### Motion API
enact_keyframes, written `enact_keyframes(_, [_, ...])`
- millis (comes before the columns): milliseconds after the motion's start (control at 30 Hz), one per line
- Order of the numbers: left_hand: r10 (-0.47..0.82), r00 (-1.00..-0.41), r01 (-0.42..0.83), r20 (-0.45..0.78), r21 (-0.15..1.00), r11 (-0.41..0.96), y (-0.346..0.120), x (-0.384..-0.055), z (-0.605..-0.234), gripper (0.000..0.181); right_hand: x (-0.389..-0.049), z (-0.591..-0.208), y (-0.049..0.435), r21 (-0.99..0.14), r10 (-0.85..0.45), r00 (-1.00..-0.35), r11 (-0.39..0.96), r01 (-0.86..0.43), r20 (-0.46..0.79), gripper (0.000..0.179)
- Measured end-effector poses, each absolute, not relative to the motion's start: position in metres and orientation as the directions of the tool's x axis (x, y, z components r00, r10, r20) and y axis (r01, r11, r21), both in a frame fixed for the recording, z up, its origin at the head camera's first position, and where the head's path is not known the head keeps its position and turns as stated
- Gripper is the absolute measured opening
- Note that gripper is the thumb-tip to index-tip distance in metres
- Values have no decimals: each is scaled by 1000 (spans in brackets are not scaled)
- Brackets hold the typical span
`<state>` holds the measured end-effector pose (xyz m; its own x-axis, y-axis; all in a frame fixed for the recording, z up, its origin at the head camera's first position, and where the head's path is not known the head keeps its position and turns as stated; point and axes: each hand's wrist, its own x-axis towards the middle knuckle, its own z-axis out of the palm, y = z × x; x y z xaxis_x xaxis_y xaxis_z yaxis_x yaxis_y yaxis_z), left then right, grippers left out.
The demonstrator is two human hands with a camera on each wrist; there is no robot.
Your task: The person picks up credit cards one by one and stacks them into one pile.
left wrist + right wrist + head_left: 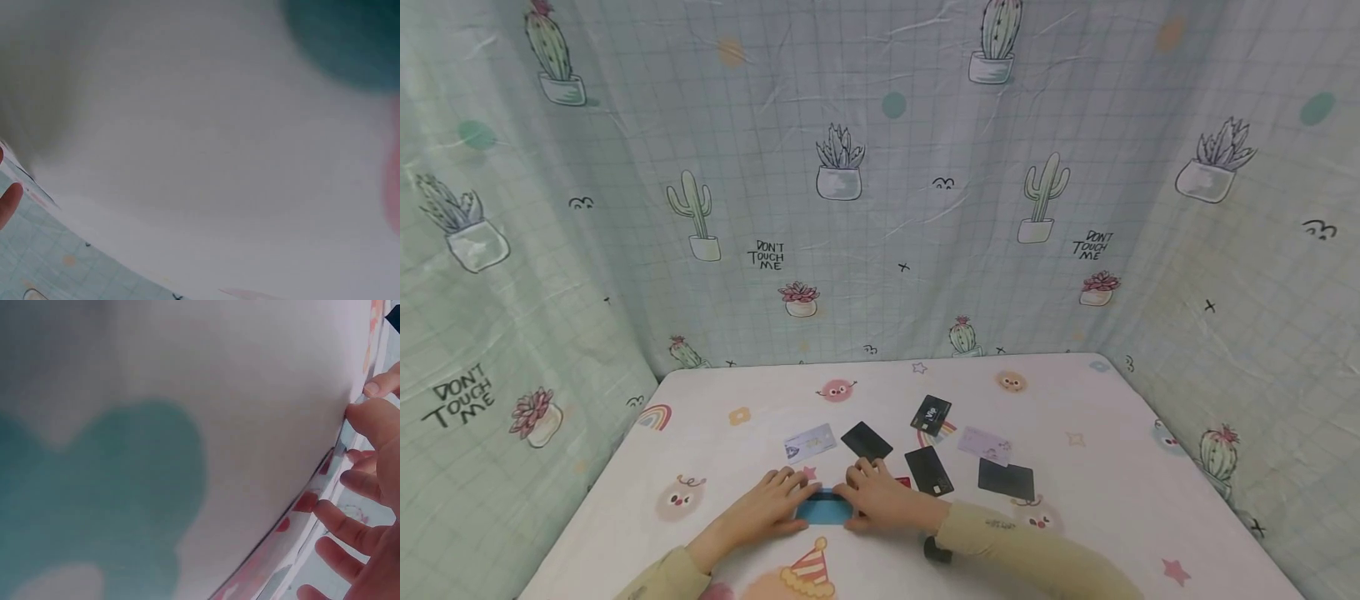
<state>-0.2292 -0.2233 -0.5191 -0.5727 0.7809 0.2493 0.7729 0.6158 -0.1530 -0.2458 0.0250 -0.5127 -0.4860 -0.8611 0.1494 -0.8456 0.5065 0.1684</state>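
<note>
A blue card (824,512) with a dark stripe along its far edge lies between the two hands in the head view. My left hand (766,505) holds its left end, fingers at the far corner and thumb near the front one. At the opposite end, my right hand (880,497) grips the card in the same way. A red card (904,482) shows partly from behind the right hand. Fingers (359,534) of the right hand appear at the edge of the right wrist view; the left wrist view catches only a fingertip (10,199).
Beyond the hands lie a whitish card (810,443), a black card (867,440) and a black VIP card (931,415). Further right are another black card (929,471), a pink card (985,446) and a dark card (1006,482) overlapping it. Patterned curtains surround the table (1112,517).
</note>
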Motion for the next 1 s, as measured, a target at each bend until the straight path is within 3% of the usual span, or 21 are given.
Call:
enact_keyframes(400, [770,-614,764,175,-112,635,-222,-231,-513,54,-248,-505,21,32,-830,-556,557,-830,51,54])
enact_keyframes(1000, [731,-665,730,156,-74,680,-219,-229,-508,56,-248,-510,17,81,-819,-567,574,-815,93,57])
